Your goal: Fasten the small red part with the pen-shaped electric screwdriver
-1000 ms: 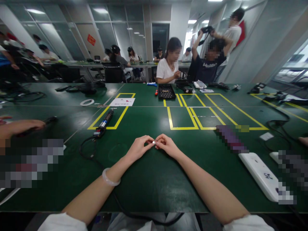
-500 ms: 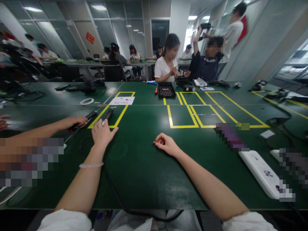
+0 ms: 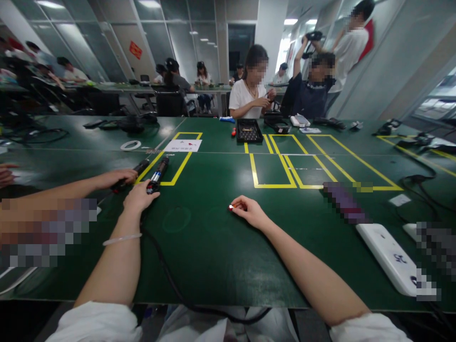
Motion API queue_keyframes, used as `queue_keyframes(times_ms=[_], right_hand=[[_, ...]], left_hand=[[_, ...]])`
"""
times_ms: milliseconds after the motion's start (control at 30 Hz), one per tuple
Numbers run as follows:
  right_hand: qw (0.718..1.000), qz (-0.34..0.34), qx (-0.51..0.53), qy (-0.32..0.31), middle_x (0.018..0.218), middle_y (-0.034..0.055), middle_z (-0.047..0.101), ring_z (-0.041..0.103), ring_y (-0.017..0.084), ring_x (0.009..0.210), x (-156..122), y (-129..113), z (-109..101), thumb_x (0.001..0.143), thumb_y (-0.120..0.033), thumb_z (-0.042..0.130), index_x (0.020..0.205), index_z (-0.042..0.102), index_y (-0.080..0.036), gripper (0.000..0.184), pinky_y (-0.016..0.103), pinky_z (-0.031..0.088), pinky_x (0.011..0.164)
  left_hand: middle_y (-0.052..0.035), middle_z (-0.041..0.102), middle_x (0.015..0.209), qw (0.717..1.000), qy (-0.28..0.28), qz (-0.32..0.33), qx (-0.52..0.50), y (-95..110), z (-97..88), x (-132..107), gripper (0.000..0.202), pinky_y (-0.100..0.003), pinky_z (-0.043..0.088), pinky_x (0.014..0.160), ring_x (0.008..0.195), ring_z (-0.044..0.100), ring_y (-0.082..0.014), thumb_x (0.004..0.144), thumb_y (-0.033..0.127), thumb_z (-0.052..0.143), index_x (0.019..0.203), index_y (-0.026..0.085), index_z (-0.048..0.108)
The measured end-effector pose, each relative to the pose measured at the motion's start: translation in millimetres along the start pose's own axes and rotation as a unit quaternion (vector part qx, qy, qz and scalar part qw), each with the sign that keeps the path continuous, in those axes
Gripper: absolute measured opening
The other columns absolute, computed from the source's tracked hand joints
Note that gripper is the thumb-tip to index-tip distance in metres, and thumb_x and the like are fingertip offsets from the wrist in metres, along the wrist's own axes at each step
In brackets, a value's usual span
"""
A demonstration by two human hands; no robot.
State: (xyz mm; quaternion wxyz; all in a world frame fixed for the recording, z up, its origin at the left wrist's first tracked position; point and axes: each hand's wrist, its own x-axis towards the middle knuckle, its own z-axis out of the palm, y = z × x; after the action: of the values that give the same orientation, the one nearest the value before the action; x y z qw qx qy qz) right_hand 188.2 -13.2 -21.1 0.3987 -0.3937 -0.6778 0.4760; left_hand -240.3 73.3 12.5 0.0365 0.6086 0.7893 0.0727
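My left hand (image 3: 139, 196) is at the near end of a black, corded electric screwdriver (image 3: 158, 173) with a silver-blue band. Its thumb lies on one side of the tool and its fingers on the other, partly hidden. The tool slants away across a yellow taped outline. In the middle of the table, my right hand (image 3: 249, 211) rests with fingertips pinched on a small red piece (image 3: 231, 207); its exact kind is too small to make out.
At the left, a co-worker's hand (image 3: 123, 176) holds a similar black tool (image 3: 140, 167). A printed white sheet (image 3: 183, 145), a tape ring (image 3: 130, 145) and a black parts tray (image 3: 239, 137) lie farther back. A white power bank (image 3: 386, 259) sits right; a black cable (image 3: 160, 259) crosses the front.
My left hand has drawn back toward me and left, from over the electric screwdriver to its near end, uncovering more of it. The right hand stays put with the red piece.
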Motion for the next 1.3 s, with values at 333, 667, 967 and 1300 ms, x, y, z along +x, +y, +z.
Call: queue_keyframes(times_ms=[333,667,967,1300], right_hand=[[0.999,-0.004,-0.032,0.008,0.07,-0.0035,0.054,0.047,0.01,0.06,-0.2,-2.3,1.0,0.081,-0.03,0.065,0.094,0.06,-0.017,0.02,0.022,0.038,0.058],[0.999,-0.012,-0.049,0.006,0.068,-0.0045,0.052,0.046,0.01,0.059,-2.0,-8.3,3.8,0.079,-0.028,0.065,0.09,0.056,-0.018,0.017,0.023,0.038,0.058],[0.988,-0.084,-0.126,0.01,0.073,-0.0035,0.052,0.048,0.01,0.062,-3.7,-10.1,1.9,0.08,-0.02,0.061,0.086,0.052,-0.018,0.011,0.023,0.04,0.061],[0.983,-0.113,-0.143,0.027,0.076,-0.0028,0.05,0.048,0.011,0.063,-1.6,-4.9,-0.8,0.082,-0.018,0.06,0.084,0.051,-0.019,0.009,0.023,0.041,0.063]], left_hand=[[-0.0198,0.05,0.136,0.999,0.018,0.027,0.018,51.0,1.5,-27.4,0.069,-0.045,0.048,0.088,0.115,0.056,-0.0366,0.078,0.047,0.058,0.14,0.018,0.043],[-0.0129,0.05,0.127,0.98,-0.002,0.199,0.025,159.9,9.1,-109.8,0.066,-0.037,0.052,0.079,0.106,0.059,-0.0292,0.08,0.043,0.055,0.14,0.021,0.037],[-0.0099,0.049,0.122,0.942,-0.009,0.335,-0.015,198.8,14.9,-155.3,0.067,-0.033,0.051,0.077,0.106,0.057,-0.0253,0.08,0.037,0.058,0.14,0.024,0.032],[-0.0101,0.049,0.123,0.933,-0.014,0.359,-0.013,197.3,15.0,-157.3,0.069,-0.034,0.051,0.078,0.106,0.057,-0.0258,0.08,0.04,0.058,0.141,0.023,0.031]])
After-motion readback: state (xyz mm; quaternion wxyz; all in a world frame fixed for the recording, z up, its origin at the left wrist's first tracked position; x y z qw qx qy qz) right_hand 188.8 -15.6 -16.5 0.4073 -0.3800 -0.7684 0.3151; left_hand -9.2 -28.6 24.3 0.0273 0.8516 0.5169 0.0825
